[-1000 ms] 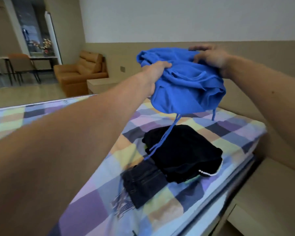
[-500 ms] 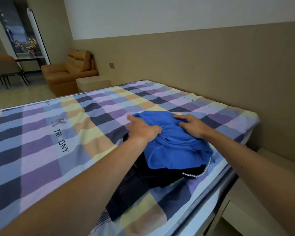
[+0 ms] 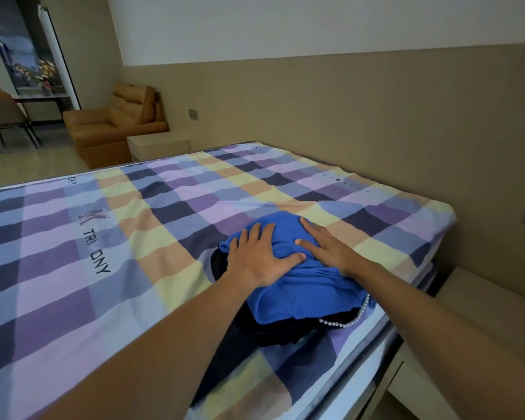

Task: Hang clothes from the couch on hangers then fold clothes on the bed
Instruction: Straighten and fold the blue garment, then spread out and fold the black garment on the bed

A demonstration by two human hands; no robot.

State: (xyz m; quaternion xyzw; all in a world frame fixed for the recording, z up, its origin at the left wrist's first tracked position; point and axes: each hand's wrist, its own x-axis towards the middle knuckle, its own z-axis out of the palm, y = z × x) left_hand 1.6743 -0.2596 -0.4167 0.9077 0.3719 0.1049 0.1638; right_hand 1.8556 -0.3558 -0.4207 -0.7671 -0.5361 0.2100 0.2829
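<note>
Since before, both hands have flattened: left hand (image 3: 259, 257) and right hand (image 3: 328, 250) press the blue garment (image 3: 300, 294), fingers (image 3: 267, 233) straight and spread, atop the black garment (image 3: 275, 333), at 4 o'clock on the bed (image 3: 119, 244).

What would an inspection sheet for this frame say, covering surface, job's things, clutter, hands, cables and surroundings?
Surface: bed with a checked sheet, flat.
Job's things: folded blue garment on top of a black garment with pearl trim, near the bed's edge.
Clutter: nothing seen.
Hands: left hand and right hand both press flat on the blue garment, fingers straight.
Cables: nothing seen.
Surroundings: tan couch, low bedside cabinet, chair at far left, beige wall panel.
</note>
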